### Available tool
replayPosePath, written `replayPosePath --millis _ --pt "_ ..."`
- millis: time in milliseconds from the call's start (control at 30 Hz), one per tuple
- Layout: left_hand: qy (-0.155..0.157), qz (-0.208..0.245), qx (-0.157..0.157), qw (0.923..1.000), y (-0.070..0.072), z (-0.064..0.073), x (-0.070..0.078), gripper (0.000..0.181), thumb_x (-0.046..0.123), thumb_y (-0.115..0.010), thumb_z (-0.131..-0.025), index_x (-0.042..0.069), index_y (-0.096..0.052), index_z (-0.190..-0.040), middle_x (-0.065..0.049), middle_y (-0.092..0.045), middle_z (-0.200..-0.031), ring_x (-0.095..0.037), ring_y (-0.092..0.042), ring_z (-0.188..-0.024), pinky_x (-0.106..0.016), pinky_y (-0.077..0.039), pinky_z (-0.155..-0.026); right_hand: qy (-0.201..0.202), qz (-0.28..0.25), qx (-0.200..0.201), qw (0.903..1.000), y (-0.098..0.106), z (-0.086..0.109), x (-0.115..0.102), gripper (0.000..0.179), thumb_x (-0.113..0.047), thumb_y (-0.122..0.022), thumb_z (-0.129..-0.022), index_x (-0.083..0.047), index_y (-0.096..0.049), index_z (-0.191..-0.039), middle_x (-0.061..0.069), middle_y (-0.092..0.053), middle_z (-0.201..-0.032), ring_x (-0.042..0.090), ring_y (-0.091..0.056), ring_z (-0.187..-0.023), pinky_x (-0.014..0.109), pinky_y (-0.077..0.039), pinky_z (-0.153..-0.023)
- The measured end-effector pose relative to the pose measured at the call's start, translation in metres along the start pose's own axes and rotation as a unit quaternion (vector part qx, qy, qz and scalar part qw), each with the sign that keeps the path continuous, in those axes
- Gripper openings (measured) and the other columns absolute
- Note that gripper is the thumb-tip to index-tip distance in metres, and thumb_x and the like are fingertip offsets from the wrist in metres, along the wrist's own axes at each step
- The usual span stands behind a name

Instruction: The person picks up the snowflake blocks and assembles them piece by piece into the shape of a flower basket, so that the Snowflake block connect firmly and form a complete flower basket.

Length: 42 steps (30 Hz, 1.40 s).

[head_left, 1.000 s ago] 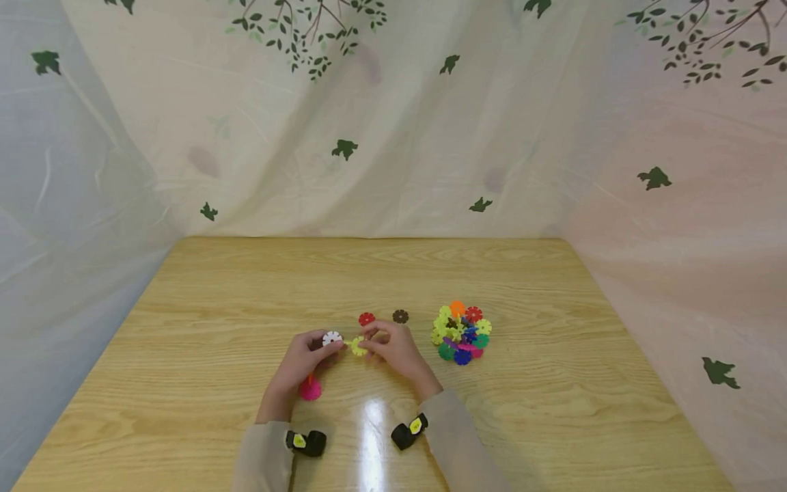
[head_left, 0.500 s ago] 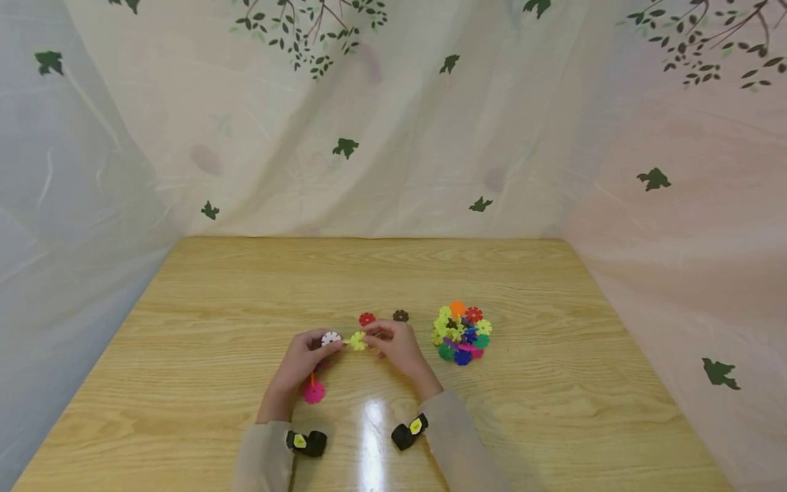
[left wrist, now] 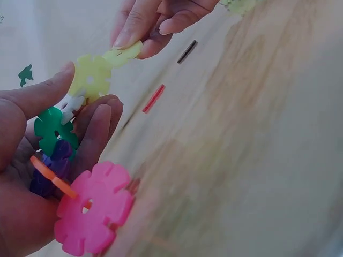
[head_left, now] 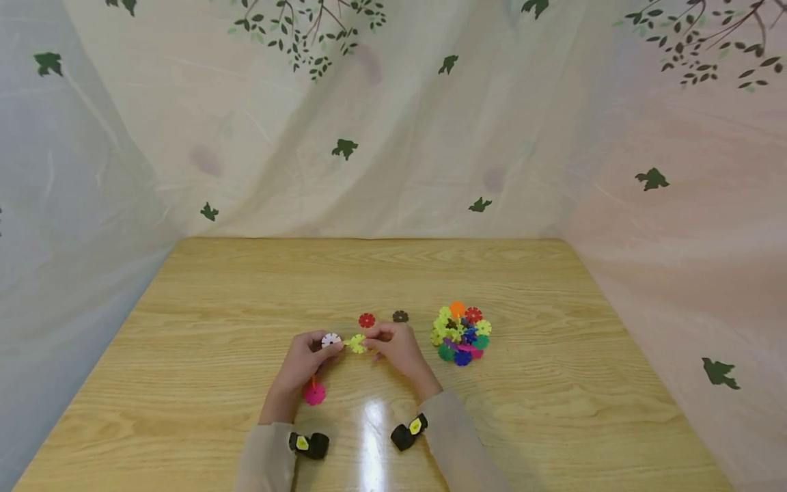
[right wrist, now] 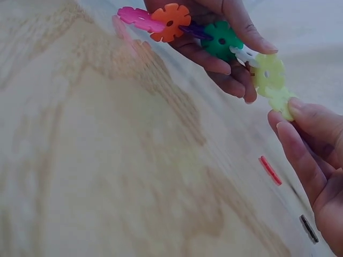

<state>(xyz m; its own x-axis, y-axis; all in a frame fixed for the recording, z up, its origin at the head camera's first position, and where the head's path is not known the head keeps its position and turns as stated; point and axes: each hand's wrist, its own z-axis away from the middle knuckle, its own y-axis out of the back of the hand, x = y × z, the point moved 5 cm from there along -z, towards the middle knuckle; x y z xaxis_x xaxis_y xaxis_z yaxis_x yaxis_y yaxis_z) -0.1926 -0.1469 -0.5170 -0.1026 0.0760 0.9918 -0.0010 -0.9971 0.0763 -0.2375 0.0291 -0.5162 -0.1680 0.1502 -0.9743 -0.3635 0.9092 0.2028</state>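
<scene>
A chain of interlocked plastic snowflake discs hangs between the two hands. It runs from a pink disc (left wrist: 110, 198) through orange (right wrist: 180, 15), purple (left wrist: 60, 156), green (right wrist: 229, 47) and white (head_left: 330, 339) to two yellow ones. My left hand (head_left: 301, 362) holds the chain, its thumb against the first yellow disc (left wrist: 88, 67) beside the white one, and the other discs lie along the palm. Between thumb and fingers, my right hand (head_left: 398, 347) pinches the end yellow disc (right wrist: 280, 101). The two yellow discs are joined at an angle.
A loose red disc (head_left: 367, 320) and a brown disc (head_left: 400, 316) lie flat on the wooden table (head_left: 246, 287) beyond the hands. To the right sits a pile of several mixed-colour discs (head_left: 461, 333). A printed curtain (head_left: 393, 191) borders the table's back.
The pink end of the chain has swung slightly toward the person and to the right below my left hand. Both hands keep nearly the same place and hold.
</scene>
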Motion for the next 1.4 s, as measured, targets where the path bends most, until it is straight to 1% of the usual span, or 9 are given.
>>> replayPosePath --millis 267,400,467,567,667,900,1100,1300,1400 --pt "-0.008 -0.032 -0.009 0.9994 -0.001 0.001 0.000 0.018 0.004 -0.068 -0.088 -0.012 -0.064 -0.094 0.001 -0.058 -0.078 -0.007 -0.052 -0.070 -0.015 -0.052 -0.063 -0.003 -0.001 -0.005 1.0000 0.000 0.001 -0.001 0.013 0.001 -0.071 -0.083 0.009 -0.071 -0.093 0.025 -0.069 -0.092 0.003 -0.062 -0.068 0.028 -0.061 -0.057" --pt "-0.009 -0.007 -0.009 0.9999 -0.003 0.001 0.001 0.020 0.003 -0.066 -0.089 -0.015 -0.063 -0.099 0.001 -0.059 -0.080 -0.006 -0.053 -0.070 -0.016 -0.053 -0.064 -0.006 -0.021 0.000 0.9998 0.001 0.001 -0.002 0.016 0.000 -0.071 -0.083 0.010 -0.071 -0.096 0.025 -0.069 -0.093 0.005 -0.063 -0.067 0.031 -0.061 -0.058" --pt "-0.005 0.022 -0.008 0.9997 -0.004 0.001 0.001 0.022 0.001 -0.064 -0.090 -0.017 -0.061 -0.103 0.000 -0.059 -0.082 -0.006 -0.056 -0.071 -0.016 -0.056 -0.066 -0.005 -0.034 0.005 0.9994 0.001 0.001 -0.003 0.017 0.000 -0.071 -0.084 0.011 -0.070 -0.097 0.026 -0.069 -0.093 0.006 -0.062 -0.066 0.035 -0.062 -0.059" --pt "-0.003 0.043 -0.008 0.9990 -0.005 0.001 0.001 0.025 0.000 -0.063 -0.091 -0.018 -0.059 -0.106 0.000 -0.061 -0.083 -0.006 -0.058 -0.073 -0.018 -0.058 -0.068 -0.007 -0.041 0.008 0.9991 0.002 0.001 -0.003 0.017 0.000 -0.071 -0.084 0.011 -0.070 -0.097 0.025 -0.069 -0.092 0.007 -0.062 -0.066 0.037 -0.062 -0.059" --pt "0.001 0.055 -0.010 0.9984 -0.004 0.000 0.000 0.025 0.000 -0.063 -0.091 -0.019 -0.059 -0.107 0.000 -0.062 -0.085 -0.007 -0.061 -0.074 -0.021 -0.060 -0.069 -0.012 -0.044 0.010 0.9989 0.002 0.001 -0.002 0.018 0.000 -0.071 -0.083 0.010 -0.070 -0.098 0.024 -0.069 -0.091 0.006 -0.062 -0.067 0.035 -0.062 -0.059" --pt "0.002 0.056 -0.023 0.9982 -0.004 -0.001 -0.003 0.029 0.006 -0.062 -0.093 -0.016 -0.058 -0.112 0.001 -0.064 -0.088 -0.008 -0.063 -0.079 -0.023 -0.060 -0.070 -0.025 -0.055 0.021 0.9979 0.003 0.001 -0.001 0.020 -0.004 -0.068 -0.088 0.007 -0.070 -0.105 0.020 -0.070 -0.099 0.004 -0.061 -0.071 0.027 -0.060 -0.056" --pt "0.023 0.085 -0.020 0.9959 -0.002 -0.001 -0.003 0.038 0.017 -0.056 -0.098 -0.011 -0.053 -0.124 0.000 -0.068 -0.092 -0.013 -0.065 -0.083 -0.024 -0.059 -0.068 -0.035 -0.075 0.047 0.9954 0.007 -0.001 0.001 0.021 -0.007 -0.067 -0.090 0.005 -0.069 -0.107 0.018 -0.069 -0.103 0.007 -0.062 -0.076 0.025 -0.059 -0.056" --pt "0.021 0.093 -0.008 0.9954 0.002 0.002 0.000 0.040 0.021 -0.051 -0.101 -0.009 -0.050 -0.129 -0.012 -0.071 -0.099 -0.014 -0.066 -0.073 -0.025 -0.058 -0.065 -0.053 -0.103 0.074 0.9905 0.012 -0.003 0.005 0.022 -0.006 -0.067 -0.090 0.006 -0.068 -0.108 0.008 -0.067 -0.099 0.006 -0.064 -0.078 0.026 -0.060 -0.057" --pt "0.016 0.111 -0.002 0.9937 0.002 0.003 0.000 0.043 0.027 -0.050 -0.102 -0.007 -0.051 -0.128 -0.016 -0.070 -0.105 -0.015 -0.067 -0.078 -0.027 -0.059 -0.069 -0.058 -0.123 0.088 0.9868 0.015 -0.003 0.002 0.023 -0.003 -0.067 -0.089 0.009 -0.067 -0.109 0.004 -0.068 -0.098 0.006 -0.065 -0.078 0.027 -0.060 -0.058"
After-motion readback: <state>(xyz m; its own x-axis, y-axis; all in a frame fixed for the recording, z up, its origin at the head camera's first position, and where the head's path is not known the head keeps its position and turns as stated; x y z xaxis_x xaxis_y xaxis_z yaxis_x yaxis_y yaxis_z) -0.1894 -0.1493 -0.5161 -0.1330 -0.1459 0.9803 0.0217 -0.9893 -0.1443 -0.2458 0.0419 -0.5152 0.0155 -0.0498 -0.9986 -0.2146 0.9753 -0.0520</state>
